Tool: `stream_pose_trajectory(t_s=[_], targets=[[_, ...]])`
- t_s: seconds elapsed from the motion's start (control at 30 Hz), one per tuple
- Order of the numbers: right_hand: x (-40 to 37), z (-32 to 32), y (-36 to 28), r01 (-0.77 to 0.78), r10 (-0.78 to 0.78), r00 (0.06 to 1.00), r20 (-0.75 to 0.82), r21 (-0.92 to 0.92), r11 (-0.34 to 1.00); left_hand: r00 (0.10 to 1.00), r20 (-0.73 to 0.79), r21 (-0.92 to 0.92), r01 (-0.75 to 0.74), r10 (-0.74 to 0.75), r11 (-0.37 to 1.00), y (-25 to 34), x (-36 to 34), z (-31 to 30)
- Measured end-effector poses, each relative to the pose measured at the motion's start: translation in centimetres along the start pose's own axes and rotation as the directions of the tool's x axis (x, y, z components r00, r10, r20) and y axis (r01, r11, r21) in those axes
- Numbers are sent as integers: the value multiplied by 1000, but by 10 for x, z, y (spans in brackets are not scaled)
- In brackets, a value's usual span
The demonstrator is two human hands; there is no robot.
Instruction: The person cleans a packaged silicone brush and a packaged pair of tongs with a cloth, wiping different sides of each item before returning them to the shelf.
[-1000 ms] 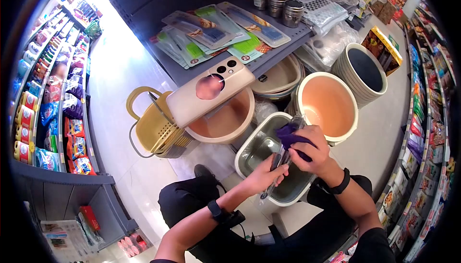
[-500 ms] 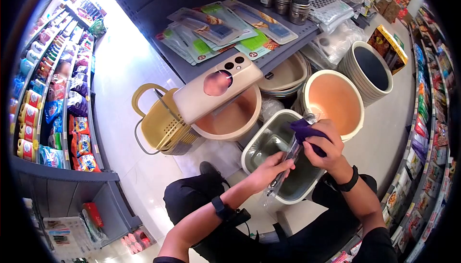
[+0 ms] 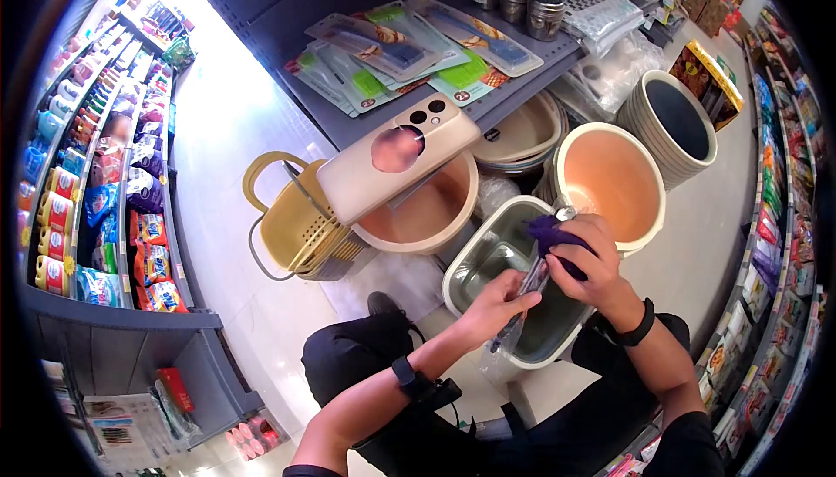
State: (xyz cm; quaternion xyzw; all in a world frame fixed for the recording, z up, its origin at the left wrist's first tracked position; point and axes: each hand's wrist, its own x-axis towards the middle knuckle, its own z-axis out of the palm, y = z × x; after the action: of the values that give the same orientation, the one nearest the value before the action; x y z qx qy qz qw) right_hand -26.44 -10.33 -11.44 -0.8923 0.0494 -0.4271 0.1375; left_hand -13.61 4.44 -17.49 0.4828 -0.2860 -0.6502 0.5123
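My left hand (image 3: pixel 498 307) is closed round a long, thin thing in clear plastic wrapping (image 3: pixel 533 278); its kind is not clear. A shiny end of it pokes out beyond a purple cloth (image 3: pixel 550 235). That cloth is bunched in my right hand (image 3: pixel 594 259), with the fingers wrapped round it, pressed against the upper part of the wrapped thing. Both hands are above a grey-green basin with a white rim (image 3: pixel 460 275). Loose plastic hangs below my left hand.
Behind the basin stand orange-lined buckets (image 3: pixel 614 182), dark-lined stacked buckets (image 3: pixel 675 120) and a yellow basket (image 3: pixel 283 207). A phone (image 3: pixel 396 159) covers part of an orange basin (image 3: pixel 427 216). Packaged tools (image 3: pixel 383 46) and metal-lidded jars (image 3: pixel 515 0) sit on the grey shelf.
My right hand and the purple cloth have shifted slightly along the wrapped thing, and the cloth is bunched more. My left hand keeps its hold. The whole view has moved a little.
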Motion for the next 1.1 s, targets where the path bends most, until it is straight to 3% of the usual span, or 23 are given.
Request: stream_pose_trajectory(t_s=[0.2, 0.3, 0.43, 0.5, 0.63, 0.7, 0.8, 0.97, 1.1], targets=[[-2, 1, -2, 20, -21, 998, 59, 22, 1000, 999, -33, 0, -30, 30, 1000, -2, 0, 2], [-4, 3, 7, -57, 56, 998, -30, -53, 997, 1000, -30, 4, -6, 6, 1000, 0, 0, 0], [-6, 5, -4, -20, 18, 998, 62, 39, 999, 999, -23, -25, -28, 28, 999, -4, 1, -1], [-7, 7, -8, 69, -72, 989, 125, 32, 997, 997, -40, -27, -61, 60, 998, -2, -1, 3], [-4, 4, 2, -84, 86, 995, 46, -41, 996, 998, -66, 65, -12, 16, 998, -4, 1, -1], [-3, 5, 2, -88, 88, 995, 46, -13, 996, 995, -97, 41, -24, 27, 999, -2, 0, 1], [-6, 9, -8, -34, 22, 986, 167, 72, 997, 994, -98, 32, -34, 37, 999, -4, 1, 0], [-15, 14, 5, -159, 154, 972, 175, 16, 987, 981, -181, 85, 83, -67, 993, -2, 1, -1], [-17, 17, 2, -169, 129, 961, 245, 149, 974, 959, -165, 28, 238, -230, 971, 12, -4, 1]])
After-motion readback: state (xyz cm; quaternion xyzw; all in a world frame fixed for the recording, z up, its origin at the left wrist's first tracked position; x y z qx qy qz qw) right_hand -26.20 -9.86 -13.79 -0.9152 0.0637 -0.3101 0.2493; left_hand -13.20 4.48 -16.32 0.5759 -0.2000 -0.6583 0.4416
